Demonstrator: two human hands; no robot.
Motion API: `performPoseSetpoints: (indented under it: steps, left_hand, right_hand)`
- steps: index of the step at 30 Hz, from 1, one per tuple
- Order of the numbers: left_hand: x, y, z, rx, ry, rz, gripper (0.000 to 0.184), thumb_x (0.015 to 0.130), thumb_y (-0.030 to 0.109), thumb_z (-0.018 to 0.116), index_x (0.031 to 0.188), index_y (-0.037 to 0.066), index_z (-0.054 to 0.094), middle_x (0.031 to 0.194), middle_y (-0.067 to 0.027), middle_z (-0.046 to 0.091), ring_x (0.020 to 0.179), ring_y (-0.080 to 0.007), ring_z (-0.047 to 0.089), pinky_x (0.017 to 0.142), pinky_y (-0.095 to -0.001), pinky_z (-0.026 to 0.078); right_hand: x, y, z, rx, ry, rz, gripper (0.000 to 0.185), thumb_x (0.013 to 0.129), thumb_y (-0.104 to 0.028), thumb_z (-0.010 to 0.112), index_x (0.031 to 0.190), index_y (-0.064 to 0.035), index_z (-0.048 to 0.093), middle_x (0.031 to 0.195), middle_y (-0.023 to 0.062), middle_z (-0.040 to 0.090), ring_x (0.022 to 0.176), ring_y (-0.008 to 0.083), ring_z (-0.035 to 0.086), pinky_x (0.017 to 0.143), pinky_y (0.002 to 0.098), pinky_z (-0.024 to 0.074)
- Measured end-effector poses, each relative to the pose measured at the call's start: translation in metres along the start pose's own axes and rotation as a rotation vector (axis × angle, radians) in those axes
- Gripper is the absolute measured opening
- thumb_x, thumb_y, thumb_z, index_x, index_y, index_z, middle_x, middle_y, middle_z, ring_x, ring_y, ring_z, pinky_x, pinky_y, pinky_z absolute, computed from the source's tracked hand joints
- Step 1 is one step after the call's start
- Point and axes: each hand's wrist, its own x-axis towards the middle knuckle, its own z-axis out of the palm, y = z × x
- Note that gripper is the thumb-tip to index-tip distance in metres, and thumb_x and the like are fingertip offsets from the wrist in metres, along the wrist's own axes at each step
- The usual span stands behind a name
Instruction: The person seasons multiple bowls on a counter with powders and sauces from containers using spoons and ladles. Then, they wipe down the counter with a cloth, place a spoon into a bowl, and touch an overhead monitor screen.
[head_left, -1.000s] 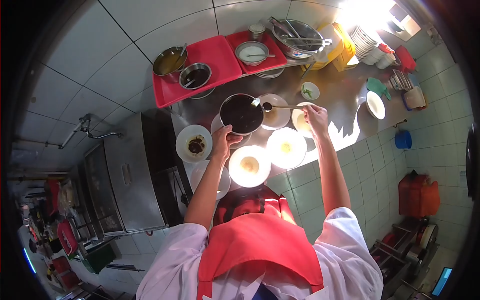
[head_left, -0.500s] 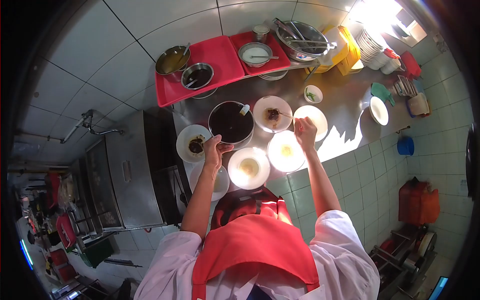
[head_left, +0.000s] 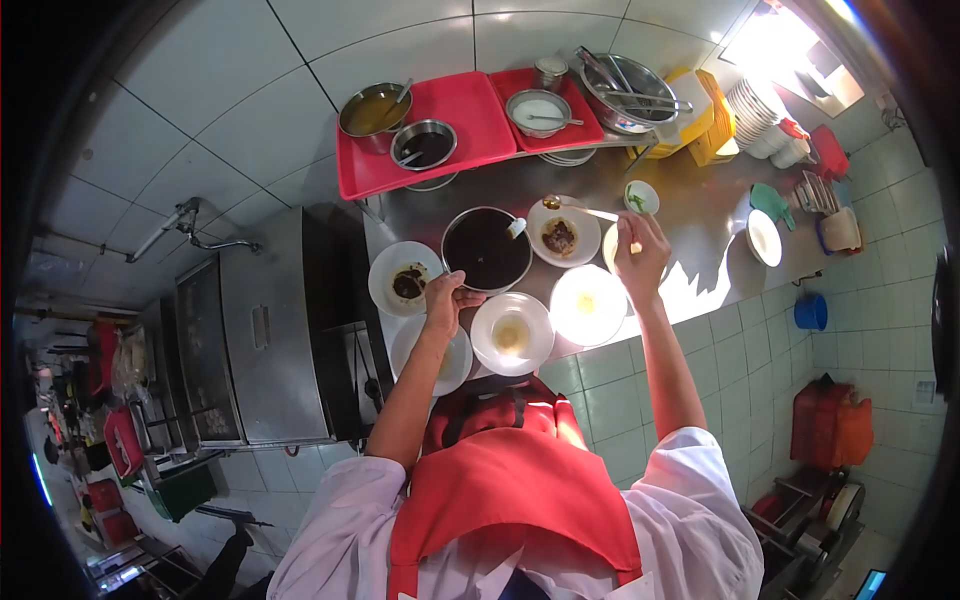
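Observation:
My left hand (head_left: 448,300) grips the near rim of a metal pot (head_left: 486,250) of dark sauce, with a white-tipped utensil leaning at its right rim. In my right hand (head_left: 642,250) is the handle of a ladle (head_left: 580,207), its small bowl held over the far edge of a white bowl (head_left: 562,232) with dark sauce inside. Another bowl (head_left: 386,276) with dark sauce stands left of the pot. Nearer me are a bowl (head_left: 494,345) and a brightly lit bowl (head_left: 588,283), each with pale contents. My right hand partly hides one more bowl.
Red trays (head_left: 365,172) on a raised shelf hold metal bowls. Beside them are a large metal bowl (head_left: 628,118) with utensils, yellow containers (head_left: 715,125) and stacked dishes (head_left: 752,105). A small bowl with green pieces (head_left: 643,197) and a white bowl (head_left: 764,238) stand to the right.
The ladle has gone from the pot's right side down into the far bowl and now is raised at its far edge. Dark sauce now lies in that bowl. My left hand stays at the pot.

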Motion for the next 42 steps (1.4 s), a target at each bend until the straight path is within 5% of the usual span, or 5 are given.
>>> performPoseSetpoints:
  steps: [10,24,27,35,42]
  left_hand:
    - [-0.005,-0.013,0.000,0.090,-0.078,-0.011,0.038,0.087,0.027,0.058,0.108,-0.004,0.060,0.093,-0.0138,0.069,0.072,-0.0208,0.069,0.064,-0.0344,0.060]
    - [-0.011,-0.009,0.015,0.101,-0.138,-0.069,0.026,0.088,0.022,0.054,0.093,-0.003,0.059,0.080,-0.0142,0.068,0.063,-0.0256,0.069,0.060,-0.0353,0.060]
    - [-0.007,-0.011,0.018,0.111,-0.159,-0.072,0.025,0.087,0.021,0.053,0.093,-0.002,0.059,0.080,-0.0147,0.068,0.063,-0.0255,0.069,0.060,-0.0353,0.060]
    - [-0.002,-0.014,0.038,0.136,-0.242,-0.109,0.029,0.086,0.020,0.056,0.102,-0.005,0.057,0.081,-0.0153,0.068,0.060,-0.0254,0.069,0.059,-0.0353,0.060]
    - [0.001,-0.027,0.049,0.088,-0.258,-0.136,0.030,0.085,0.019,0.061,0.104,-0.003,0.058,0.083,-0.0143,0.068,0.059,-0.0240,0.068,0.056,-0.0316,0.060]
  right_hand:
    - [0.044,-0.044,0.069,0.093,-0.505,0.091,0.011,0.083,-0.010,0.060,0.091,-0.0049,0.066,0.088,0.0134,0.059,0.080,0.0335,0.062,0.070,0.0423,0.0496]
    - [-0.007,-0.060,0.054,-0.304,-0.576,0.313,0.027,0.082,-0.020,0.064,0.094,0.0005,0.051,0.080,0.0205,0.064,0.083,0.0399,0.063,0.072,0.0478,0.0497]
    - [-0.013,-0.072,0.036,-0.177,-0.484,0.335,0.022,0.076,-0.013,0.064,0.089,0.0028,0.057,0.077,0.0217,0.065,0.080,0.0392,0.065,0.072,0.0468,0.0508]
    - [-0.020,-0.073,-0.006,-0.177,-0.880,0.431,0.011,0.072,-0.011,0.065,0.073,-0.0012,0.069,0.073,0.0155,0.067,0.074,0.0323,0.066,0.067,0.0398,0.0519]
    - [-0.034,-0.069,-0.031,-0.297,-0.678,0.494,0.014,0.070,-0.014,0.062,0.070,-0.0013,0.069,0.070,0.0185,0.066,0.068,0.0361,0.066,0.068,0.0424,0.0534]
